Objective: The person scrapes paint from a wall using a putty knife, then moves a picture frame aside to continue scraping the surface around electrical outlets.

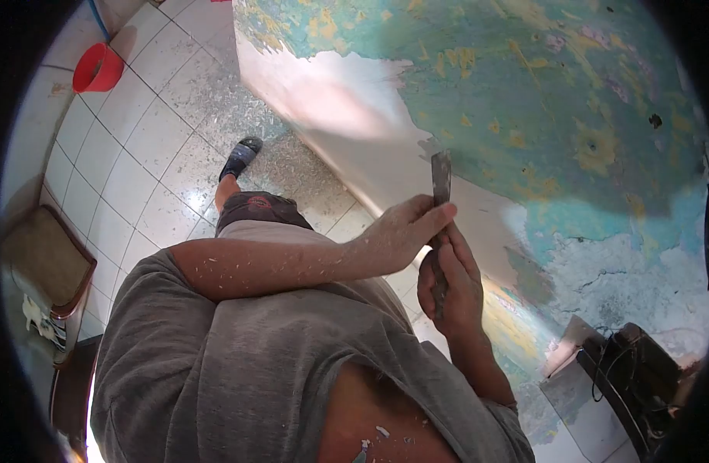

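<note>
A flat metal scraper (441,179) lies across the wall view, its tip at the border between green paint and the pale stripped area. My right hand (461,289) wraps round its lower, handle end. Higher up, my left hand (401,231) is closed on the blade, thumb pressed over it. Between my hands and the wall (516,108), whether the tip touches is hard to tell. Patchy green, yellow and blue paint covers much of that wall, with a whitish bare strip (347,100) along its lower edge. The fingers partly hide the scraper's middle.
Paint flakes litter the tiled floor (154,116) along the wall's foot. A red bucket (100,68) stands far left. At the left edge is a brown cushioned chair (46,258). A dark object with cables (640,378) sits at lower right, close to my right arm.
</note>
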